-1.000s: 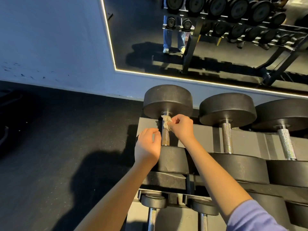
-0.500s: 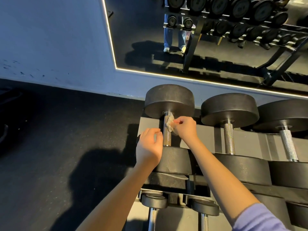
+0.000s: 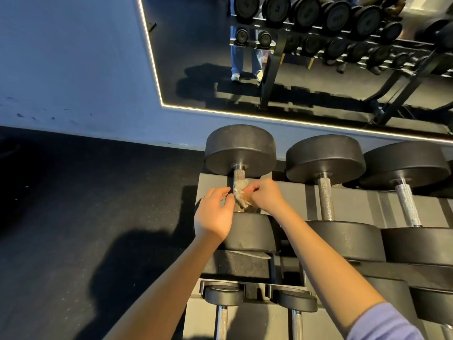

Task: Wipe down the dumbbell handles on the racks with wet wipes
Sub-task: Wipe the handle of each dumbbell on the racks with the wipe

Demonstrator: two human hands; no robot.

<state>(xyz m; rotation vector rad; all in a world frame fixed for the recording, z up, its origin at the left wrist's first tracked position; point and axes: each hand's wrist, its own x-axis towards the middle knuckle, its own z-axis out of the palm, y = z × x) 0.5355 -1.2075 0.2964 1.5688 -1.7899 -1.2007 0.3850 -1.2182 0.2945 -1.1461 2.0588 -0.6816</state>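
On the top shelf of the rack (image 3: 302,191), at its left end, a crumpled wipe (image 3: 240,192) sits against the handle (image 3: 239,176) of the leftmost dumbbell (image 3: 240,150). Our right hand (image 3: 266,196) pinches the wipe between thumb and fingertips, holding it to the right side of the metal bar.

Our left hand (image 3: 214,214) is just beside the bar on the other side, fingers curled toward it. We cannot tell whether it grips the bar, touches the wipe or holds nothing, because its back hides the fingertips. Hands and wipe cover the lower handle, so we see only the rough upper stretch.

To the right lie a second dumbbell (image 3: 326,155) and a third dumbbell (image 3: 404,163), whose near end runs off the frame. Below, two small dumbbells (image 3: 224,294) are cut off at the bottom edge. Behind, a mirror (image 3: 196,57) reflects more racks, blurred toward the right.
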